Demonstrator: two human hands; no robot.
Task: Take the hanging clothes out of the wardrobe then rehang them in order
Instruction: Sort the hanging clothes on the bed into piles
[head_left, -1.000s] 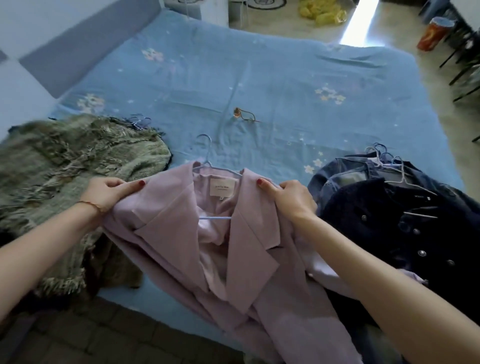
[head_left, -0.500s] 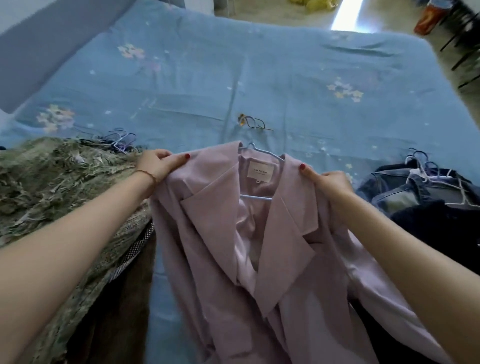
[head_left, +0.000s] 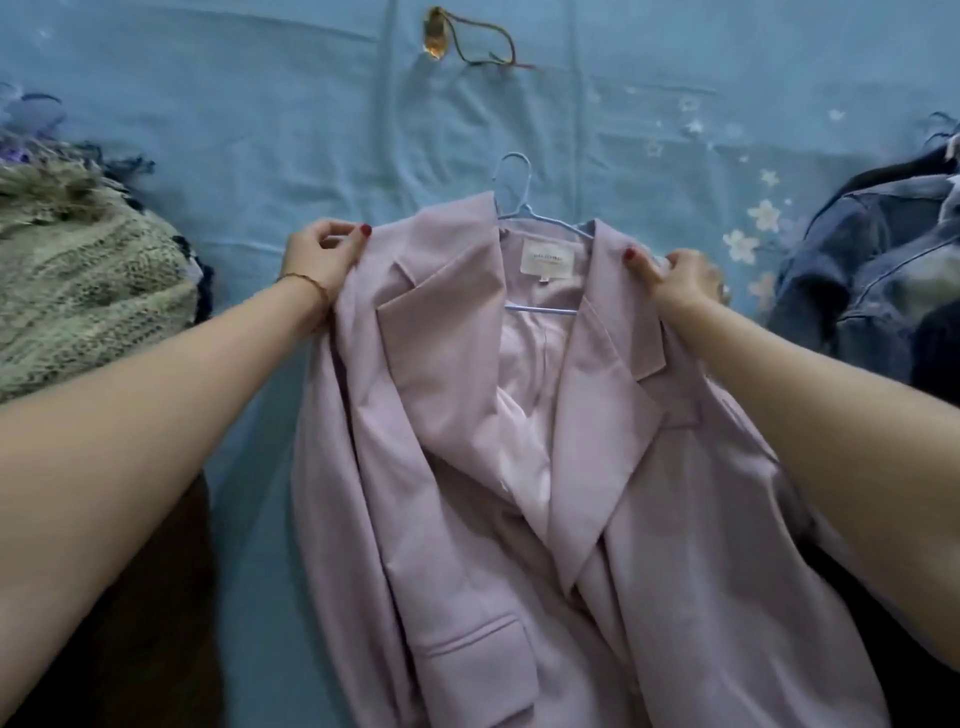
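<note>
A blue bedspread (head_left: 311, 156) printed with small pale flowers fills the view and carries everything else. Spread flat along its middle lies a lilac blazer (head_left: 467, 493), front up and lapels open, its lower part running out of the bottom of the frame. A green knitted garment (head_left: 88, 291) is heaped at the left edge and a denim jacket (head_left: 857, 270) at the right, each well apart from the blazer's collar. The left hand (head_left: 322, 260) has its fingers curled round the blazer's left shoulder and pinches the cloth; the right hand (head_left: 675, 280) grips the right shoulder the same way. A light-blue hanger (head_left: 519, 208) sits inside the neck, hook pointing up the bed and crossbar showing below the label (head_left: 548, 257). Beyond the hook lies a small amber trinket on a cord (head_left: 441, 47). This looks like the step of seating the blazer squarely on its hanger ahead of rehanging. Next, the shoulders need to sit evenly over the hanger's arms, then one hand should shift to the hook to lift it.
</note>
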